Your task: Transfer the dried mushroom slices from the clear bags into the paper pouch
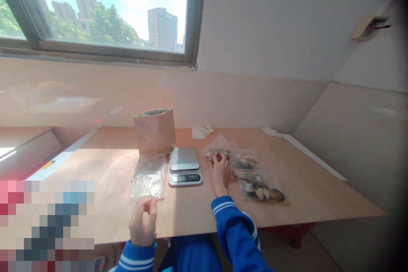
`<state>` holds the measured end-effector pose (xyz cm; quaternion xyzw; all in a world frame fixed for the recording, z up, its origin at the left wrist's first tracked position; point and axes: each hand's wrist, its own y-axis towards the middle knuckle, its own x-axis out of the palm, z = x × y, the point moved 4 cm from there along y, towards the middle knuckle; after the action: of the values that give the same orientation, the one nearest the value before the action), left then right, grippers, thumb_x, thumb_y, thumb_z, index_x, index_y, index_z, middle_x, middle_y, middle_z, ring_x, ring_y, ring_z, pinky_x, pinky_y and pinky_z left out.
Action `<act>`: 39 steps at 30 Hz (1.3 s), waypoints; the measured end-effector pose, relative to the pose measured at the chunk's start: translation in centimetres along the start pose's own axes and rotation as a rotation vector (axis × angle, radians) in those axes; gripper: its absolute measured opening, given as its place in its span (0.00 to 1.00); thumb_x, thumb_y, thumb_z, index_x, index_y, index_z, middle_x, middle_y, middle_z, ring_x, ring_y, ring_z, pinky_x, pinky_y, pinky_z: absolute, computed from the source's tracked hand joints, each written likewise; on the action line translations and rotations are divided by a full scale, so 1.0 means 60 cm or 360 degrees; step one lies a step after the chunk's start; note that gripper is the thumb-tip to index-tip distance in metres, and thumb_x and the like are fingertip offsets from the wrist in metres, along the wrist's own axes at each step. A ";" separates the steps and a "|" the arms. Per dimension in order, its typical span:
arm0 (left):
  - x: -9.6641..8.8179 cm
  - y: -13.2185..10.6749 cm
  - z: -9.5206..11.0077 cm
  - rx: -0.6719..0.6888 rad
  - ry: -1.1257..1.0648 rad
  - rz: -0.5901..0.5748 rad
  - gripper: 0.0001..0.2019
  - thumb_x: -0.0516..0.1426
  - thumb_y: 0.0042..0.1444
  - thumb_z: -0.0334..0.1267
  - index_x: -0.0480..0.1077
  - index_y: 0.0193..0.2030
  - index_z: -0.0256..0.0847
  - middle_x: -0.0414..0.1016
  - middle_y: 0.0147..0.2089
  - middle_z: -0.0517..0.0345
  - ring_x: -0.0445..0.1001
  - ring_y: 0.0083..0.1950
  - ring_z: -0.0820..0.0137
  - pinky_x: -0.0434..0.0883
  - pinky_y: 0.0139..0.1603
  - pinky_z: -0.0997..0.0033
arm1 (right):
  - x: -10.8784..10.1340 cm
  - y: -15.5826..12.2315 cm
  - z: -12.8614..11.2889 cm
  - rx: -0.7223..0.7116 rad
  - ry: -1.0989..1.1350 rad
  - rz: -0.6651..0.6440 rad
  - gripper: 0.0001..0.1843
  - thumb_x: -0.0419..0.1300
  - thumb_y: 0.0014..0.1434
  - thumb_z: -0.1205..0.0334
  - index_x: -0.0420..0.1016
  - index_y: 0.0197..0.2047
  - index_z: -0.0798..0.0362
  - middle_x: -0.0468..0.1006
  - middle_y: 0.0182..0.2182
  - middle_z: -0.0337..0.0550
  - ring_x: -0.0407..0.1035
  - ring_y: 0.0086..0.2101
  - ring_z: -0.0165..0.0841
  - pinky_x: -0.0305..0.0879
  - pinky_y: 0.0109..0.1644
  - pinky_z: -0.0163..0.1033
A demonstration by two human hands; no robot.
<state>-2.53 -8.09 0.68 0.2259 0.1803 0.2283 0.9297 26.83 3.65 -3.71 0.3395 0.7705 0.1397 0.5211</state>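
Two hands apart on the wooden table [302,187]: right hand [219,171] touches a filled bag [217,146] beside the scale [185,165], display unreadable; left hand [142,221] loosely curled, empty.

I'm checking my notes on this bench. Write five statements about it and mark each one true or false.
1. The right hand touches a filled clear bag just right of the scale. True.
2. A bag lies on the scale's platform. False: the platform is bare.
3. The brown paper bag stands upright behind the scale, to its left. True.
4. The left hand rests on the scale. False: it is at the near edge of the table, by the stack of empty clear bags.
5. The filled bags lie left of the scale. False: they lie to its right.
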 end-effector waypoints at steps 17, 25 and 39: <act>0.037 -0.005 0.029 -0.0633 -0.0590 -0.0520 0.20 0.56 0.53 0.50 0.62 0.49 0.41 0.71 0.40 0.56 0.66 0.24 0.77 0.64 0.17 0.77 | 0.001 -0.003 0.013 0.0131 -0.0025 -0.0046 0.12 0.52 0.62 0.67 0.71 0.47 0.54 0.73 0.45 0.53 0.65 0.46 0.42 0.52 0.44 0.42; 0.013 0.004 0.023 -0.0568 -0.0651 -0.0483 0.23 0.56 0.54 0.51 0.60 0.51 0.39 0.71 0.38 0.55 0.67 0.24 0.77 0.64 0.16 0.78 | -0.018 -0.005 0.019 0.0288 0.0145 -0.0047 0.11 0.50 0.62 0.67 0.74 0.38 0.52 0.78 0.39 0.48 0.65 0.40 0.41 0.48 0.41 0.41; 0.021 -0.006 -0.002 -0.0885 -0.0696 -0.0498 0.26 0.59 0.47 0.53 0.62 0.48 0.39 0.71 0.36 0.56 0.66 0.24 0.75 0.66 0.17 0.76 | -0.139 -0.098 -0.020 0.0540 0.1626 0.0581 0.14 0.56 0.59 0.51 0.66 0.42 0.52 0.73 0.40 0.46 0.69 0.41 0.35 0.64 0.48 0.41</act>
<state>-1.43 -7.68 0.12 -0.0217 -0.0588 0.0704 0.9956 25.40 -6.02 -0.65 0.4355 0.8652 0.2482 -0.0124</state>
